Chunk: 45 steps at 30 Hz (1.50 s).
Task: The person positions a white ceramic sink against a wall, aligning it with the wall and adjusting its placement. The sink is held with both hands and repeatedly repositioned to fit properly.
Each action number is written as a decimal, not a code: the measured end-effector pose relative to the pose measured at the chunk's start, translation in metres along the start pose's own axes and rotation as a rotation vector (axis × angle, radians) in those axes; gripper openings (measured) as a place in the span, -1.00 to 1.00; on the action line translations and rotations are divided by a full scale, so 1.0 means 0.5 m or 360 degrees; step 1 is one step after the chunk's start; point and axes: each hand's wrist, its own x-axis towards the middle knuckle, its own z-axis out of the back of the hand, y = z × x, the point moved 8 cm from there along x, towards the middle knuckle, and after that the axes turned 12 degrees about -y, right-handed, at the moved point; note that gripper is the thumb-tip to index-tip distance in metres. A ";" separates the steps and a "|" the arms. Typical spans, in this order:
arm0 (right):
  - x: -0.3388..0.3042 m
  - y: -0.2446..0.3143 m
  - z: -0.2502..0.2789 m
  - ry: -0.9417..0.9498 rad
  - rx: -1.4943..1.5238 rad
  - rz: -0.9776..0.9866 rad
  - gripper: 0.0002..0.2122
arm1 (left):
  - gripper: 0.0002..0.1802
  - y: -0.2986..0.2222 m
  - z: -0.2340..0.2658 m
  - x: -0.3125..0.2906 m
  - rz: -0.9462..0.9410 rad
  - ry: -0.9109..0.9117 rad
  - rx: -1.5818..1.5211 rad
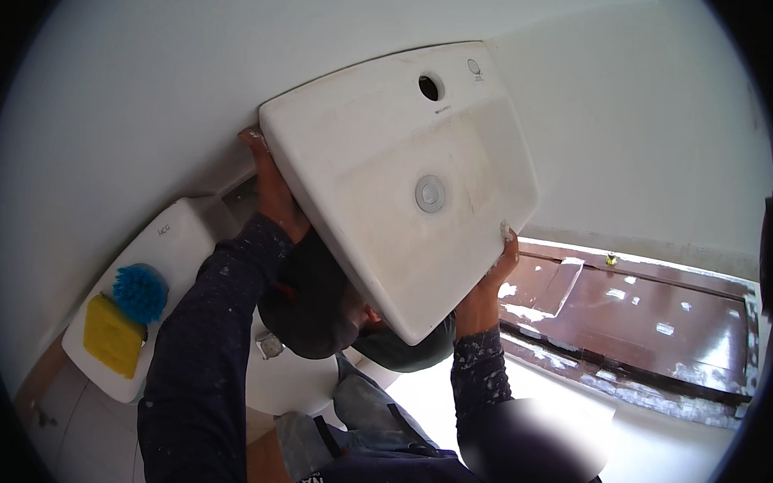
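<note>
A white ceramic washbasin (339, 125) is held up against the pale wall, tilted, with its bowl facing me. It has a round metal drain (430, 194) and a tap hole (438, 89). My left hand (272, 180) is closed on the basin's left side, fingers partly behind the edge. Lower right, my right hand (497, 267) grips the opposite edge, with white residue on the fingertips. Both dark sleeves are paint-spattered. Beneath the basin another person's dark cap (308, 298) shows; the basin hides much of that person, including their hands.
At left a white toilet tank (178, 234) carries a blue scrub brush (139, 292) and a yellow sponge (113, 337). A white toilet lid (284, 383) lies below the cap. To the right is a brown door (623, 305) with white patches. Walls meet behind the basin.
</note>
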 end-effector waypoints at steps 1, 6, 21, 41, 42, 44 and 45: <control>0.000 0.000 -0.001 0.0000 0.0016 -0.0006 -0.54 | 0.12 -0.001 0.000 0.001 -0.0013 -0.0032 -0.0010; 0.000 0.002 0.006 0.0009 -0.0001 0.0035 -0.55 | -0.02 -0.006 -0.007 -0.009 -0.0047 -0.0049 -0.0173; 0.005 0.002 0.002 0.0025 0.0026 0.0078 -0.54 | 0.10 -0.005 -0.007 -0.006 0.0002 -0.0046 0.0010; 0.016 0.001 0.016 0.0044 0.0017 0.0021 -0.55 | 0.03 0.005 -0.001 -0.003 0.0070 0.0006 -0.0107; 0.017 0.001 0.017 0.0040 0.0014 0.0030 -0.55 | 0.02 0.006 -0.002 -0.002 0.0098 0.0017 -0.0140; 0.018 0.001 0.015 0.0068 0.0026 0.0043 -0.54 | 0.02 0.005 -0.006 -0.003 0.0088 0.0045 -0.0138; 0.019 -0.002 0.018 0.0038 0.0022 0.0025 -0.54 | 0.05 0.002 -0.008 -0.004 0.0050 0.0064 -0.0100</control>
